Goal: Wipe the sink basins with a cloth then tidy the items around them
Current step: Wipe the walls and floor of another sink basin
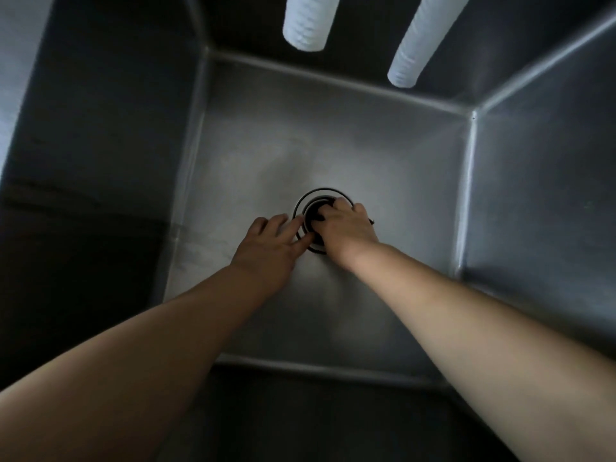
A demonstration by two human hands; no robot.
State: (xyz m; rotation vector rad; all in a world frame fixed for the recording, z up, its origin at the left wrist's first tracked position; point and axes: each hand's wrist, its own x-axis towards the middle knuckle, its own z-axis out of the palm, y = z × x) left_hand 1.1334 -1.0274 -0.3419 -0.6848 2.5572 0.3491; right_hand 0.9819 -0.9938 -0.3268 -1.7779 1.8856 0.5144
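Observation:
I look straight down into a deep steel sink basin (333,135). At the middle of its floor is the round drain (308,198) with a dark centre. My right hand (346,225) is over the drain, its fingers curled around a dark object (316,211) in the opening, possibly a strainer or a cloth. My left hand (270,245) lies flat beside the drain on the left, with straight fingertips touching the drain ring. Both forearms reach down from the near edge.
Two white ribbed hoses (308,21) (420,45) hang into the basin from the far side. Steel walls close in on the left (100,145) and right (540,181). The basin floor around the drain is bare metal.

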